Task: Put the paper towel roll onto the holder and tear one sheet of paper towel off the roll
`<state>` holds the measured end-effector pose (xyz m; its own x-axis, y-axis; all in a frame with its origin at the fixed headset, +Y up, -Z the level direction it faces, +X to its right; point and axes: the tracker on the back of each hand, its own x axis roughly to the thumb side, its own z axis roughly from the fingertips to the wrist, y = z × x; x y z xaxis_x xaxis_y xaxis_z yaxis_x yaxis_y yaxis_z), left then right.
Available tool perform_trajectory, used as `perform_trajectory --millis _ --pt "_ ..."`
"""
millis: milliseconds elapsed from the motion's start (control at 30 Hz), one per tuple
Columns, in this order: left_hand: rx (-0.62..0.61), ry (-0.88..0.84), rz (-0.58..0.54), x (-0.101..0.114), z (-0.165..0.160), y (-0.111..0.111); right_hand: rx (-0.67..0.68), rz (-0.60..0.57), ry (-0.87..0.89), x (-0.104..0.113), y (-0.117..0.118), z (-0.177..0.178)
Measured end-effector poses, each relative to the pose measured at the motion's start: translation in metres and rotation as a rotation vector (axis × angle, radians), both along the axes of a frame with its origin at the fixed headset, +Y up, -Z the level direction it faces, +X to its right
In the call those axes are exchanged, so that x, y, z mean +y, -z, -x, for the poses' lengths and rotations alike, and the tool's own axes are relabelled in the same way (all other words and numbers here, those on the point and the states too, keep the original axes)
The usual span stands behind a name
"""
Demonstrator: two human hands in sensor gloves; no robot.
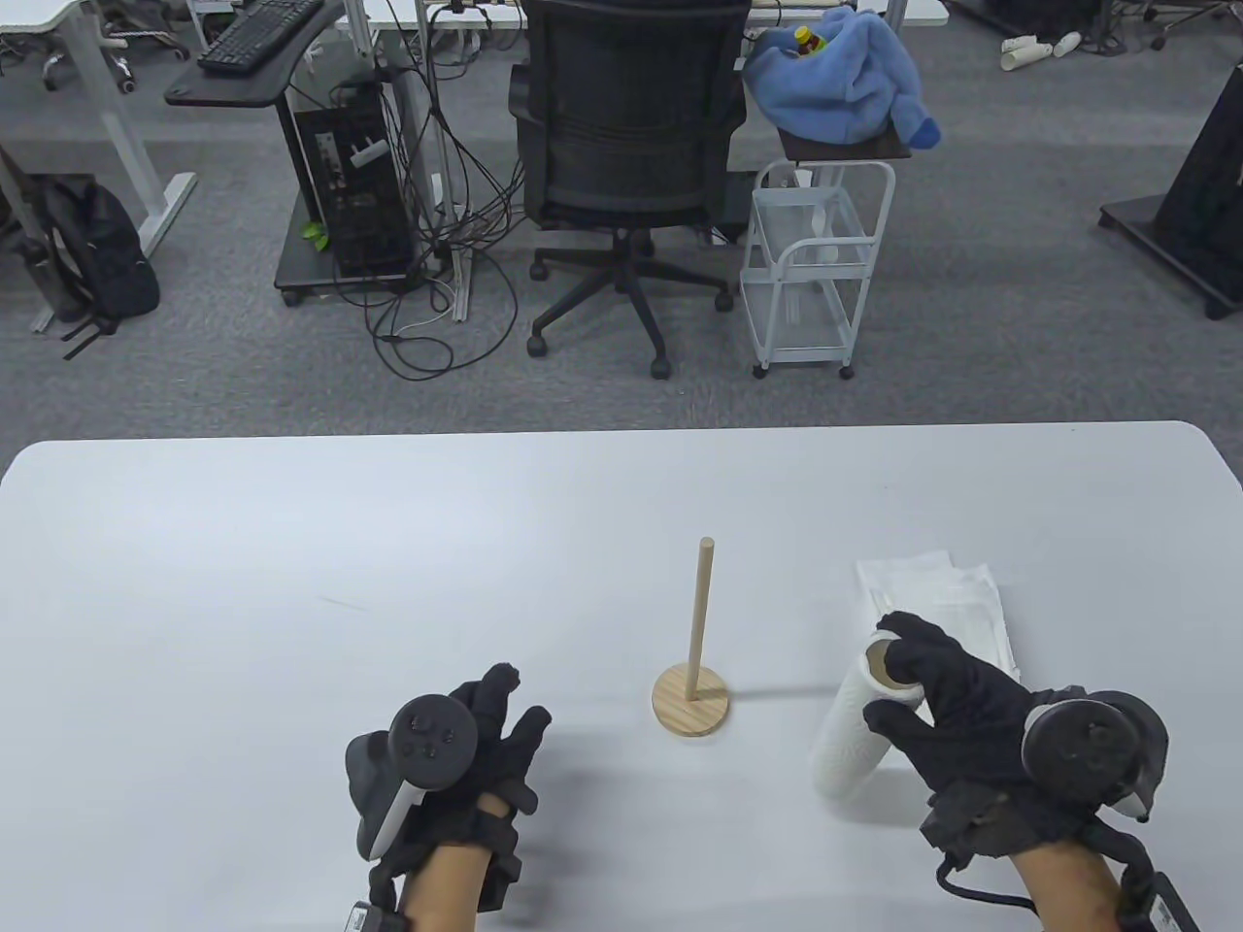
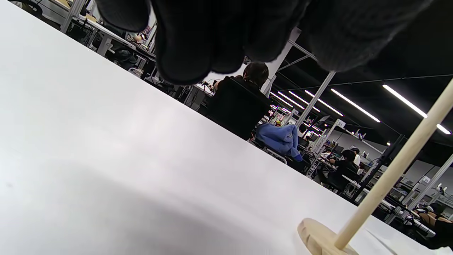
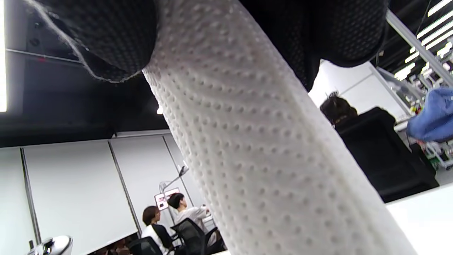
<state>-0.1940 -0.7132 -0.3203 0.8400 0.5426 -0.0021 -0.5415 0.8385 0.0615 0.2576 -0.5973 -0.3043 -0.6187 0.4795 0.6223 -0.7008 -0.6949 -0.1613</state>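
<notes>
Right hand [image 1: 957, 723] grips the tilted roll [image 1: 859, 728] near its top — beside the holder [image 1: 691, 694]; left hand [image 1: 466, 752] hovers loose, empty.

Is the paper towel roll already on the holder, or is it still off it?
Off. The right hand grips the paper towel roll, tilted, to the right of the holder, whose wooden post stands bare.

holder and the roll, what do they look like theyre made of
The holder looks like pale unfinished wood: a round base with faint grain and a thin matte dowel. The paper towel roll, gripped by the right hand, looks like soft white embossed paper, dotted with small dimples in the right wrist view, around what seems a brown cardboard core.
</notes>
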Motion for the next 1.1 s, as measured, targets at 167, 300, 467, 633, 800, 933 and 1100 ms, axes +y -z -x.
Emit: perform_trajectory --millis 167,300,467,633,800,933,1100 --pt "-0.016 -0.005 -0.012 0.002 -0.003 -0.002 -0.046 -0.082 0.02 0.038 -0.005 0.002" --pt "-0.019 -0.021 -0.01 0.002 -0.003 -0.003 -0.071 -0.15 0.044 0.073 -0.005 0.013" --pt "-0.021 -0.028 -0.001 0.002 -0.003 -0.004 -0.065 -0.223 0.077 0.113 -0.005 0.034" --pt "-0.024 -0.048 0.001 0.001 -0.002 -0.004 -0.066 -0.301 0.069 0.143 -0.004 0.055" --pt "-0.026 -0.065 0.004 0.001 -0.001 -0.004 -0.061 -0.348 0.091 0.163 -0.002 0.075" --pt "-0.027 -0.074 0.006 0.001 0.0 -0.003 -0.096 -0.392 0.116 0.172 0.001 0.084" --pt "-0.029 -0.081 0.007 0.001 0.001 -0.003 -0.089 -0.381 0.132 0.178 0.011 0.096"
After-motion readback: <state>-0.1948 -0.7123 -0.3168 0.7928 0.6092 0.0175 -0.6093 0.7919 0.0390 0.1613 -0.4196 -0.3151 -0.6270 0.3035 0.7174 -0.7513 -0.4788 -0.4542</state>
